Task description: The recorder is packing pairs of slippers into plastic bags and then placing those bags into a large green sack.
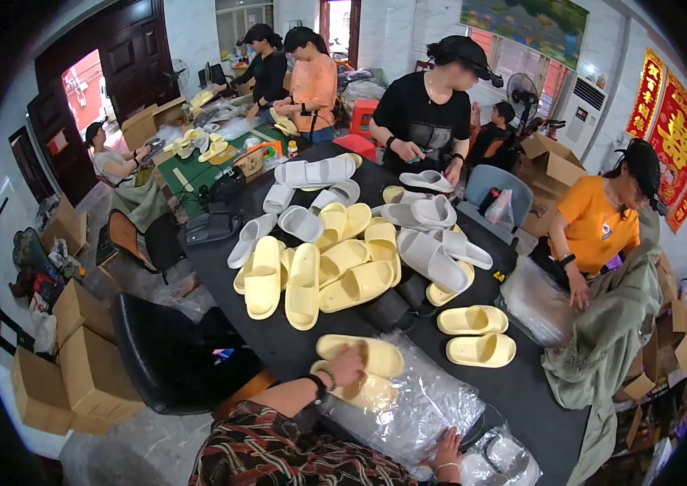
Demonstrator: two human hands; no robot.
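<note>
My left hand (348, 366) is closed on a pair of pale yellow slippers near the front of the black table. The far yellow slipper (380, 356) lies beside the near yellow slipper (372, 394), both partly overlapped by a clear plastic bag (424, 401). My fingers partly hide both slippers. At the bag's lower right part, my right hand (446, 455) rests with its fingers stretched out on the film. Close by it lies a clear bag with light-coloured slippers (501, 462) inside. A loose yellow pair (477, 336) sits side by side farther right.
A heap of yellow slippers (343, 263) and grey slippers (433, 259) covers the table's middle. Flat clear bags (539, 301) lie at the right, near a person in orange (599, 215). Across the table, a person in black (428, 121) handles a grey slipper. A black chair (177, 356) stands left.
</note>
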